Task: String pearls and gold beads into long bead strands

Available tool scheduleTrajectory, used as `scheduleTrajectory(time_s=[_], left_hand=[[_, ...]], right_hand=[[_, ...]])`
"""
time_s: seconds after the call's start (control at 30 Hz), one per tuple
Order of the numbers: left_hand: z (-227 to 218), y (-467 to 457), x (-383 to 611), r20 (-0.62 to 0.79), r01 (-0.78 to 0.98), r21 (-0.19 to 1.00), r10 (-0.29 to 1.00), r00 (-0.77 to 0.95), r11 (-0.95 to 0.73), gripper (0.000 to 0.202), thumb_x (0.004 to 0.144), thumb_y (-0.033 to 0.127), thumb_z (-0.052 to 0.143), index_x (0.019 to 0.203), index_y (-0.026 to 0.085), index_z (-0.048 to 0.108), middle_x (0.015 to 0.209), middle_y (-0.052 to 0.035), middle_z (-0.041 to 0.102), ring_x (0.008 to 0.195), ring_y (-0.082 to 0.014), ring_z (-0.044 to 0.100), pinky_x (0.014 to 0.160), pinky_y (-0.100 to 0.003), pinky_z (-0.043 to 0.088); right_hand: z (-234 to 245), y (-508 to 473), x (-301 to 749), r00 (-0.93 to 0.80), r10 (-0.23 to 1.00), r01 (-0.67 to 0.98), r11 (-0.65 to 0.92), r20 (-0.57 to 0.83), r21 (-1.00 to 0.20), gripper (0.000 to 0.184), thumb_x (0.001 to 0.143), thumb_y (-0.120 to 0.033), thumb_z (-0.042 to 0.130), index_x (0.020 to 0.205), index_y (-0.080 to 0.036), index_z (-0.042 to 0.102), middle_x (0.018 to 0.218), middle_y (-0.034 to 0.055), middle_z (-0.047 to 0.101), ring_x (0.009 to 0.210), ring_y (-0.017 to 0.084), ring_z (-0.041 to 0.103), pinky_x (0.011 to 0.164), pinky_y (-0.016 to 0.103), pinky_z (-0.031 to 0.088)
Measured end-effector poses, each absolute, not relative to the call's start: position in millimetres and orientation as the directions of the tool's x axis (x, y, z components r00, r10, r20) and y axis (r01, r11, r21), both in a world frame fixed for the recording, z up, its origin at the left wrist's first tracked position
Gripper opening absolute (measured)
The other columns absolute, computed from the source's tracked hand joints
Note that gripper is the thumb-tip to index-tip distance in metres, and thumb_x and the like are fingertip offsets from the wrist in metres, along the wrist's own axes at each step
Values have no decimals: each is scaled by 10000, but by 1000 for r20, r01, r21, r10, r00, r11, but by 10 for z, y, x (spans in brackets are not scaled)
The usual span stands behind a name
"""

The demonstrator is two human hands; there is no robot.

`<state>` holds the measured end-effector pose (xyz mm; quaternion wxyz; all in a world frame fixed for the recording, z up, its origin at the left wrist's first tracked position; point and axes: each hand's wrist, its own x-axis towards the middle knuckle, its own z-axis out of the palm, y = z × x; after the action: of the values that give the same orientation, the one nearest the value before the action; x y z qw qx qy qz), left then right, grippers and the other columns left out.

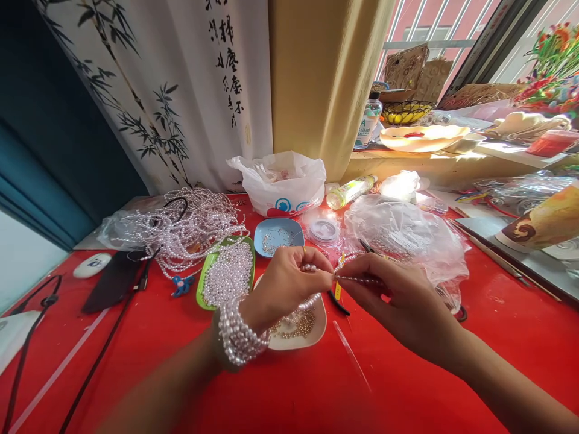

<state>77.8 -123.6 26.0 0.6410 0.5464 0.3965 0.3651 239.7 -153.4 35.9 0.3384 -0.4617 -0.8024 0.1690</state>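
My left hand and my right hand meet fingertip to fingertip above the red table. Both are closed in a pinch on a strand of pearl beads; part of it hangs by the left palm. Several rows of pearl beads wrap my left wrist. Below the left hand is a cream tray of small gold beads, partly hidden. To its left, a green tray holds loose pearl beads. A blue tray with small metallic pieces lies behind. Pliers with a yellow mark lie under the fingers.
A heap of bead strands lies at back left near a black cable. A white plastic bag, a spool, a bottle and a clear bag stand behind. A paper cup is at right.
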Motion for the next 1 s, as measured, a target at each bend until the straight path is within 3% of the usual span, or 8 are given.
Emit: scheduleTrajectory(time_s=[0.07,0.13,0.3,0.5,0.67,0.83,0.93,1.0], left_hand=[[265,-1217,764,-86,-20,994,895,438,105,86,618,203,607,632,123,576,562,30,492,503,-51,390,475,-198,288],[269,-1186,740,-74,-37,994,865,496,106,137,666,253,585,663,117,598,540,30,479,486,-46,372,460,-194,265],[292,-1139,692,-77,-90,984,829,553,151,183,737,269,516,783,114,603,508,35,443,459,-41,354,428,-192,220],[314,-1174,703,-12,-138,985,833,554,106,181,695,218,579,851,127,559,560,37,441,500,-46,389,430,-179,251],[293,-1177,714,0,-99,992,795,606,75,319,754,288,521,1039,147,494,573,35,478,416,-31,288,392,-193,174],[324,-1083,773,-78,-24,991,718,691,131,334,773,413,466,732,108,596,470,44,395,381,-27,236,383,-209,131],[443,-954,803,59,-189,978,757,650,85,283,775,358,494,660,119,591,430,68,294,383,-27,239,380,-189,157],[580,-855,802,150,-348,934,791,593,84,232,783,300,500,650,124,575,455,61,319,405,-26,295,397,-169,224]], right_hand=[[366,-1527,2398,-360,805,692,570,472,-443,65,796,-198,475,770,-176,530,648,7,599,531,86,506,468,198,386],[373,-1507,2420,-375,787,706,585,490,-399,67,804,-208,470,797,-182,531,649,2,603,518,81,504,465,194,385],[354,-1462,2513,-344,849,713,514,402,-476,123,808,-277,476,890,-199,527,684,-7,607,532,77,512,483,185,406],[345,-1497,2489,-309,868,714,482,388,-507,123,805,-273,468,787,-185,552,626,-8,590,507,72,472,477,191,378],[345,-1427,2510,-248,926,602,378,286,-703,172,788,-352,482,793,-194,550,611,-12,530,523,76,442,458,193,371],[411,-1309,2598,-270,937,355,311,221,-882,311,728,-355,557,986,-191,494,626,-28,453,547,82,439,470,209,379],[460,-1263,2626,-316,929,307,293,193,-905,294,709,-344,577,942,-176,513,621,-34,427,551,76,421,483,211,364],[457,-1220,2663,-331,929,329,279,167,-902,257,706,-354,572,873,-161,536,618,-35,417,543,69,402,483,208,346]])
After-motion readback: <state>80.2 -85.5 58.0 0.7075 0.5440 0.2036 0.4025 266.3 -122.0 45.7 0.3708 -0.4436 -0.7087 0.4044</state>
